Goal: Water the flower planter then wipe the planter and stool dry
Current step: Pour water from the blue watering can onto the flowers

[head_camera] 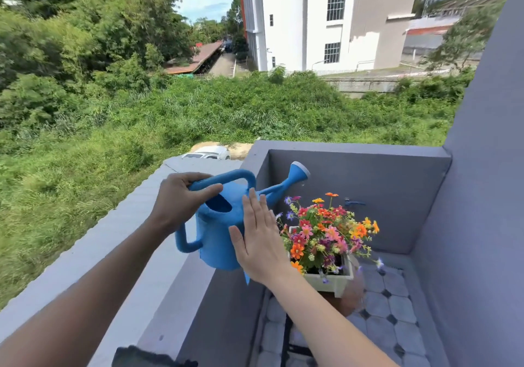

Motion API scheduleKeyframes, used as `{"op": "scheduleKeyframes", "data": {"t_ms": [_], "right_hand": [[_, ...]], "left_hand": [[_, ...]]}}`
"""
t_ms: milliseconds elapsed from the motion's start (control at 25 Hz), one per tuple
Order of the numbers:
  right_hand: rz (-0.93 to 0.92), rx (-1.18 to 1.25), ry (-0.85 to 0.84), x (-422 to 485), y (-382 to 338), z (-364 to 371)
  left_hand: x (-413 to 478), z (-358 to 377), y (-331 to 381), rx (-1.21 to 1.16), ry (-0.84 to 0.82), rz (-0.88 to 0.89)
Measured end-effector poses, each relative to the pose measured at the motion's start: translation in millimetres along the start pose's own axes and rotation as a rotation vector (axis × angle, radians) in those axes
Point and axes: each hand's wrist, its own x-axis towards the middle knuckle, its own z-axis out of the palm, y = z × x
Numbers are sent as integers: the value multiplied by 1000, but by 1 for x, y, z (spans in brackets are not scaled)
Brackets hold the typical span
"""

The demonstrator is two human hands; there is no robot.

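Note:
A blue watering can [218, 225] hangs in the air above the balcony's left side, its spout and rose [300, 171] pointing up and to the right over the flowers. My left hand [178, 199] grips the can's top handle. My right hand [259, 239] lies flat with fingers straight against the can's right side. To the right stands a white rectangular planter [331, 280] full of orange, pink, red and purple flowers [326, 230]. It rests on a brown wooden stool [350, 300], mostly hidden under the planter and my right forearm.
A grey parapet wall [147, 253] runs along the left and another [368, 162] closes the far end; a grey wall [482, 196] rises on the right. A blue tap [353, 203] sticks out of the far wall. A dark cloth-like thing [147, 358] lies on the ledge. The floor [397, 310] is tiled.

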Motion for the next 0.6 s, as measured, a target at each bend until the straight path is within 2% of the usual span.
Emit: {"op": "scheduleKeyframes", "data": {"t_ms": [240, 400, 600], "right_hand": [[1, -6, 150, -9, -1, 9], [25, 16, 169, -14, -10, 16], [17, 62, 182, -9, -16, 33]], "left_hand": [[10, 6, 15, 199, -80, 178], [11, 5, 18, 332, -103, 265], [17, -1, 17, 454, -89, 286]]}}
